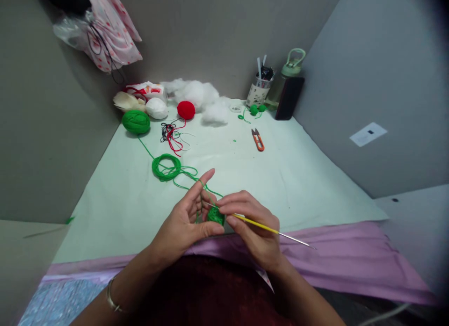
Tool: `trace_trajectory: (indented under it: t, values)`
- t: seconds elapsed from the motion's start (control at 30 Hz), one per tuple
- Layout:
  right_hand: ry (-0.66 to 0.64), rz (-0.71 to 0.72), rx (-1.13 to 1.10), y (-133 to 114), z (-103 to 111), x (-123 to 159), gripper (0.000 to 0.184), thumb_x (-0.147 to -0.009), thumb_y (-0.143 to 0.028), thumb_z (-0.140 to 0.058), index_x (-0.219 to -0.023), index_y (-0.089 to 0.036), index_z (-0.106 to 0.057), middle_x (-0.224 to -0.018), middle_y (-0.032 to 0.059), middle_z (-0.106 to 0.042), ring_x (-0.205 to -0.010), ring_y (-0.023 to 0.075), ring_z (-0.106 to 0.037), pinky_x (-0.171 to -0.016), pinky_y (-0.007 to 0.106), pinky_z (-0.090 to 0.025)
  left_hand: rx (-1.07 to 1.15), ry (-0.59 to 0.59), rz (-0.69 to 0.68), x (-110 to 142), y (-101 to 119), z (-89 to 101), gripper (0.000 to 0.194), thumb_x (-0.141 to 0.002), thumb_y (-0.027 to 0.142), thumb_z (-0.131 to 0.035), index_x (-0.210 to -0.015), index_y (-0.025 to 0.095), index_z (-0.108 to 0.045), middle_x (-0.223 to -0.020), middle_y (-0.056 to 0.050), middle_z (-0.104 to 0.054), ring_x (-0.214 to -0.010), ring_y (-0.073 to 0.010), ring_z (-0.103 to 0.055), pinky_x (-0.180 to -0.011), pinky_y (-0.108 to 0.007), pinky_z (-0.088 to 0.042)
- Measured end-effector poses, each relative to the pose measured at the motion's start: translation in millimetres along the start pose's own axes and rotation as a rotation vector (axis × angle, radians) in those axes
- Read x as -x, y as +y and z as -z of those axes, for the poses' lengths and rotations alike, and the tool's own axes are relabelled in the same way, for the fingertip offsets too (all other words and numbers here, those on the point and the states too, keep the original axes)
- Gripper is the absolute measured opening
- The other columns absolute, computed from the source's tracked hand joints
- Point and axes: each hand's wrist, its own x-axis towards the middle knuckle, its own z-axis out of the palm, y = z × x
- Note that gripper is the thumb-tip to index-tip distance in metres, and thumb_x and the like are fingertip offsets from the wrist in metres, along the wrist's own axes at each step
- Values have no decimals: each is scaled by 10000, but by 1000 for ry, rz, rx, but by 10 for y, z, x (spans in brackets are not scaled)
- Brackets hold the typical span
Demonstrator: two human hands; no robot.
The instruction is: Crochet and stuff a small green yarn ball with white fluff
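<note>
Between the thumb and fingers of my left hand (187, 218) is a small green crochet piece (215, 216). Green yarn loops over the raised left index finger. My right hand (254, 223) grips a crochet hook (259, 224) with a yellow handle and metal ends; its left tip reaches the top of the piece, where the fingers partly hide it. From my hands the yarn runs back to a loose green coil (166, 167) on the table, and a strand leads on to a green yarn ball (136, 122).
Orange thread snips (257, 140) lie right of centre. Behind are a red yarn ball (185, 110), a white yarn ball (156, 109), white stuffing (198, 96), tangled black thread (168, 132), a pen cup (257, 93), a bottle (291, 68) and a phone (290, 98). Grey walls enclose the table.
</note>
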Motion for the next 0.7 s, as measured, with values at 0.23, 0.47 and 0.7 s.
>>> trace_trajectory:
  t: [0.23, 0.47, 0.7]
  values:
    - [80, -72, -127, 83, -56, 26, 260, -951, -129, -633, -1071, -306, -780, -1017, 25, -763, -983, 174, -673, -882, 339, -543, -139, 77, -20, 30, 6, -38, 1034, -702, 242, -876, -1563, 389, -322, -1028, 9, -546, -895, -147, -518, -796, -291, -384]
    - [137, -247, -527, 182, -92, 38, 128, -970, -268, -638, -991, -272, -765, -987, 18, -747, -786, 123, -644, -748, 267, -519, -181, 109, -100, 31, -8, -49, 934, -719, 226, -870, -1508, 418, -410, -973, 35, -487, -893, -136, -502, -889, -303, -371]
    - [99, -281, -580, 172, -48, 8, 142, -991, -331, -600, -960, -244, -708, -945, 23, -735, -767, 136, -662, -774, 297, -531, -151, 82, -88, 41, -24, -29, 910, -735, 256, -868, -1507, 399, -408, -983, 28, -515, -919, -146, -534, -932, -320, -375]
